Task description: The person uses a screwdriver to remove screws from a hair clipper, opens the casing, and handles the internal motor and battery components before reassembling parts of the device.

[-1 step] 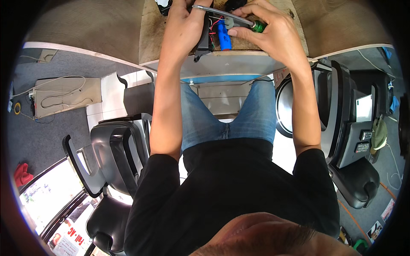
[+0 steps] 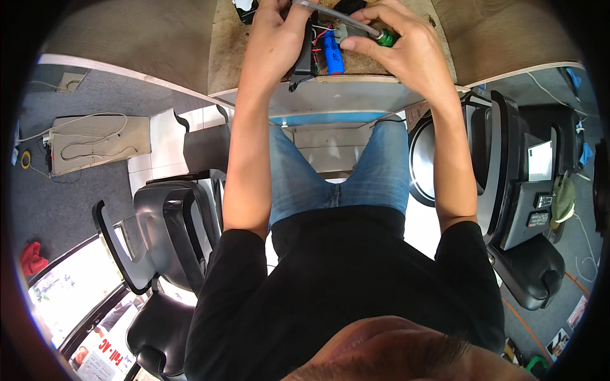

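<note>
In my right hand (image 2: 406, 47) is a screwdriver (image 2: 346, 19) with a green handle and a long metal shaft, which slants up and left toward my left fingers. My left hand (image 2: 277, 32) is closed over the far end of a black plastic case (image 2: 305, 60), its fingertips partly cut off by the upper edge. Red and other thin wires (image 2: 316, 44) come out along the case's right side. Beside them lies a blue cylindrical battery (image 2: 333, 54). A grey piece (image 2: 349, 32) sits by my right thumb, partly hidden under the screwdriver. The screwdriver's tip is at my left fingers.
The worn wooden bench top (image 2: 375, 66) has upright panels on both sides. A black-and-white item (image 2: 244, 9) lies at its far left, and a dark object (image 2: 349, 6) at the back. Black chairs (image 2: 171, 235) stand to either side, and a cardboard sheet with cable (image 2: 95, 146) lies left.
The screwdriver's tip has moved slightly up and to the right, toward the upper edge. Both hands stay in nearly the same place.
</note>
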